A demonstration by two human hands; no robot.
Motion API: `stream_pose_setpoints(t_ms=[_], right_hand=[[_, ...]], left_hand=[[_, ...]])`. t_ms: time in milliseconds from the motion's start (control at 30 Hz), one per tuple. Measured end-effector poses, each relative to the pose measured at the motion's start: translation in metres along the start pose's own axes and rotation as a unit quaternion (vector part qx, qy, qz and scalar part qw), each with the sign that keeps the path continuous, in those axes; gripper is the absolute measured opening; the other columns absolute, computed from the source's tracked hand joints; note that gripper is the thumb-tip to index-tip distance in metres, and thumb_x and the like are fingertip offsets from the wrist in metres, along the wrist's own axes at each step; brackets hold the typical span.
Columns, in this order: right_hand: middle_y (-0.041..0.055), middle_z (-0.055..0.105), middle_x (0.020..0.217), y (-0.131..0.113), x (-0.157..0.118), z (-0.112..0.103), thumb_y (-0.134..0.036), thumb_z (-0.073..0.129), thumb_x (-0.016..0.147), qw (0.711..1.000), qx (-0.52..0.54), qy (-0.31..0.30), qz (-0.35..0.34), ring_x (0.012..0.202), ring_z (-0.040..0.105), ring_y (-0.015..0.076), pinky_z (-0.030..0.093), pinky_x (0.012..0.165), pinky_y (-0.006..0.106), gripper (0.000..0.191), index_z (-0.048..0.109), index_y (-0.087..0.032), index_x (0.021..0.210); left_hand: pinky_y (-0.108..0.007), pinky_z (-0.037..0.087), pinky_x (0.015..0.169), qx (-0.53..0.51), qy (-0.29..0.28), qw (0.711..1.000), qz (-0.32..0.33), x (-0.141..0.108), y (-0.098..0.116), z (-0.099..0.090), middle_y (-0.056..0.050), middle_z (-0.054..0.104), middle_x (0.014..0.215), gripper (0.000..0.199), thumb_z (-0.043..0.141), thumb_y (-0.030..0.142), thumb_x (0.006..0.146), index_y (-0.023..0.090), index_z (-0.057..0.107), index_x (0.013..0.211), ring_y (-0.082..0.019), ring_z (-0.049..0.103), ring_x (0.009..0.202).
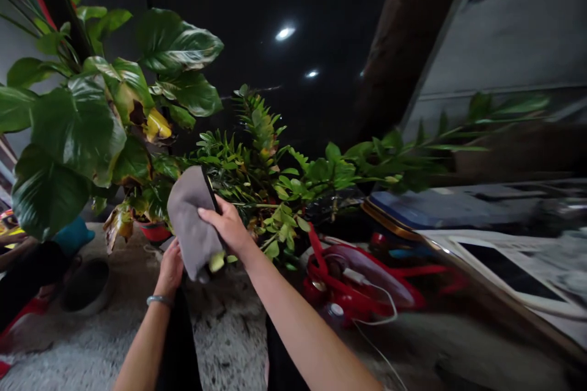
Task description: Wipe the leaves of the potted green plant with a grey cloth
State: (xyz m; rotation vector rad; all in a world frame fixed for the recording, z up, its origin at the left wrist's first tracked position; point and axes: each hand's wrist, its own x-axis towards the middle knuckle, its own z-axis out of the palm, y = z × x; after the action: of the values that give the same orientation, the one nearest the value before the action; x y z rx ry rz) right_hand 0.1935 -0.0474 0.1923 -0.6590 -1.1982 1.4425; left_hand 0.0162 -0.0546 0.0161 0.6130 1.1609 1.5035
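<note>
A soft grey cloth piece (195, 220), rounded at the top with a black edge along its right side, is held upright in front of me. My right hand (229, 229) grips it from the right, the thumb lying across its face and the fingers along the black edge. At its lower left edge is my left hand (170, 266), closed against it, with the fingertips partly hidden behind the cloth. A small yellow-green patch (217, 261) shows at its lower right corner; I cannot tell whether it belongs to the cloth.
Large-leaved plants (77, 125) and a red pot (153, 231) stand ahead on the left. Bushy green plants (298, 177) spread behind the cloth. To the right lie a red bag (362, 302) with a white cable and a white-framed tablet-like panel (509, 269). Another person's dark sleeve (30, 275) and a dark bucket (86, 286) are at left.
</note>
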Motion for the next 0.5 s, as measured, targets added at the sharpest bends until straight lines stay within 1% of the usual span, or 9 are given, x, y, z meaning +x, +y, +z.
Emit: stream_pose_setpoints(t_ms=[67, 100, 167, 200, 267, 333, 367, 433, 500], right_hand=[[-0.0011, 0.076, 0.079, 0.014, 0.016, -0.002, -0.03, 0.076, 0.059, 0.997, 0.022, 0.053, 0.059, 0.075, 0.064, 0.0176, 0.049, 0.072, 0.028, 0.029, 0.076, -0.019, 0.087], [-0.0014, 0.074, 0.073, 0.028, 0.014, -0.004, -0.029, 0.075, 0.057, 0.992, 0.028, 0.072, 0.102, 0.071, 0.063, 0.0173, 0.048, 0.069, 0.028, 0.027, 0.075, -0.019, 0.081], [-0.0014, 0.069, 0.06, 0.059, -0.009, -0.008, -0.025, 0.072, 0.051, 0.981, 0.026, 0.087, 0.174, 0.061, 0.059, 0.0172, 0.045, 0.061, 0.028, 0.021, 0.072, -0.017, 0.07], [-0.0013, 0.067, 0.056, 0.071, -0.027, -0.01, -0.023, 0.07, 0.049, 0.977, 0.022, 0.077, 0.197, 0.056, 0.057, 0.0168, 0.043, 0.057, 0.028, 0.018, 0.071, -0.016, 0.066], [-0.0012, 0.067, 0.055, 0.079, -0.064, -0.015, -0.021, 0.068, 0.049, 0.975, 0.012, 0.038, 0.217, 0.052, 0.055, 0.0155, 0.041, 0.054, 0.027, 0.017, 0.072, -0.015, 0.065], [-0.0009, 0.072, 0.065, 0.063, -0.085, -0.022, -0.021, 0.068, 0.054, 0.984, -0.002, 0.0, 0.179, 0.057, 0.058, 0.0158, 0.043, 0.058, 0.026, 0.022, 0.076, -0.017, 0.074], [-0.0008, 0.075, 0.072, 0.049, -0.085, -0.026, -0.022, 0.069, 0.058, 0.99, -0.01, -0.009, 0.138, 0.063, 0.061, 0.0168, 0.046, 0.062, 0.027, 0.025, 0.078, -0.018, 0.081], [0.0003, 0.078, 0.084, 0.018, -0.068, -0.035, -0.025, 0.072, 0.063, 0.999, -0.026, 0.012, 0.037, 0.076, 0.066, 0.0201, 0.051, 0.073, 0.03, 0.028, 0.079, -0.02, 0.09], [0.0013, 0.079, 0.091, -0.003, -0.036, -0.044, -0.029, 0.075, 0.064, 0.996, -0.029, 0.072, -0.04, 0.084, 0.067, 0.022, 0.052, 0.081, 0.032, 0.031, 0.079, -0.021, 0.094]], left_hand=[[-0.041, 0.057, 0.094, -0.021, -0.006, 0.999, 0.03, 0.001, 0.001, 0.004, -0.011, 0.079, 0.104, 0.039, 0.081, 0.032, 0.066, 0.02, 0.076, 0.103, -0.033, 0.07, 0.11], [-0.04, 0.057, 0.094, -0.026, -0.015, 0.999, 0.038, 0.001, 0.003, 0.005, -0.011, 0.079, 0.108, 0.042, 0.081, 0.029, 0.063, 0.019, 0.076, 0.104, -0.032, 0.07, 0.11], [-0.037, 0.055, 0.097, -0.02, -0.031, 0.999, 0.036, 0.0, 0.008, 0.003, -0.01, 0.077, 0.118, 0.049, 0.081, 0.023, 0.06, 0.019, 0.076, 0.108, -0.03, 0.069, 0.115], [-0.035, 0.054, 0.099, -0.011, -0.031, 0.999, 0.032, -0.001, 0.01, 0.002, -0.01, 0.075, 0.124, 0.05, 0.081, 0.021, 0.061, 0.018, 0.076, 0.111, -0.029, 0.067, 0.118], [-0.033, 0.052, 0.101, 0.007, -0.017, 1.0, 0.023, -0.003, 0.012, -0.004, -0.01, 0.071, 0.134, 0.051, 0.079, 0.018, 0.064, 0.018, 0.076, 0.115, -0.027, 0.066, 0.121], [-0.034, 0.053, 0.1, 0.032, -0.004, 0.999, 0.02, -0.004, 0.008, -0.011, -0.011, 0.069, 0.137, 0.048, 0.077, 0.019, 0.07, 0.02, 0.076, 0.118, -0.027, 0.066, 0.12], [-0.036, 0.053, 0.099, 0.058, -0.002, 0.998, 0.027, -0.005, 0.004, -0.015, -0.012, 0.07, 0.135, 0.046, 0.076, 0.019, 0.072, 0.021, 0.076, 0.118, -0.028, 0.067, 0.119], [-0.041, 0.053, 0.1, 0.153, 0.0, 0.986, 0.062, -0.009, -0.006, -0.024, -0.012, 0.074, 0.127, 0.041, 0.074, 0.019, 0.072, 0.021, 0.078, 0.113, -0.031, 0.067, 0.117], [-0.046, 0.048, 0.106, 0.283, 0.005, 0.952, 0.115, -0.016, -0.015, -0.032, -0.012, 0.076, 0.117, 0.036, 0.073, 0.014, 0.069, 0.021, 0.08, 0.103, -0.033, 0.066, 0.118]])
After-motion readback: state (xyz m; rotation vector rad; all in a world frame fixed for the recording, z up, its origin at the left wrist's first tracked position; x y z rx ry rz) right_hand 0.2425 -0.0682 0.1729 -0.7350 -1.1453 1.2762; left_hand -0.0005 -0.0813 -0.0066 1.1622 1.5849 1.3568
